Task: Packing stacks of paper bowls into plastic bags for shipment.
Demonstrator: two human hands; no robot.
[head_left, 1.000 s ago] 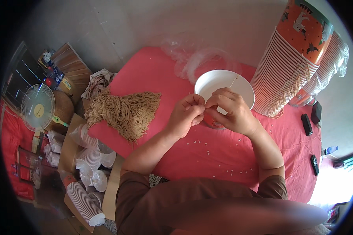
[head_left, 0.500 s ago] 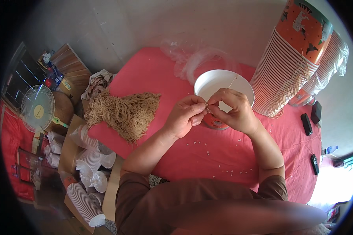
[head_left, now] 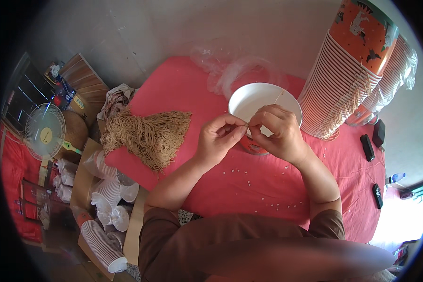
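My left hand [head_left: 219, 138] and my right hand [head_left: 278, 131] meet fingertip to fingertip over the near rim of a paper bucket [head_left: 239, 96]. Both are closed in a pinch on a small tan bit that looks like a cord end, mostly hidden by the fingers. White inside, the bucket has an orange printed outer wall that shows below my right hand. A thin cord crosses its far right rim, with a small tan knot there. To the left of my hands lies a big bundle of tan cords [head_left: 157, 136].
A tall stack of nested orange buckets [head_left: 340, 84] with cord handles stands at the right. Small white bits dot the pink tablecloth [head_left: 230, 197]. Clear plastic wrap [head_left: 225, 70] lies behind the bucket. At lower left is a cardboard box [head_left: 132, 235] of white cups, near a fan [head_left: 45, 131].
The bucket has shifted slightly left. My left fingers have straightened and lifted a little, and my right fingers have curled in more, still pinching at the same spot.
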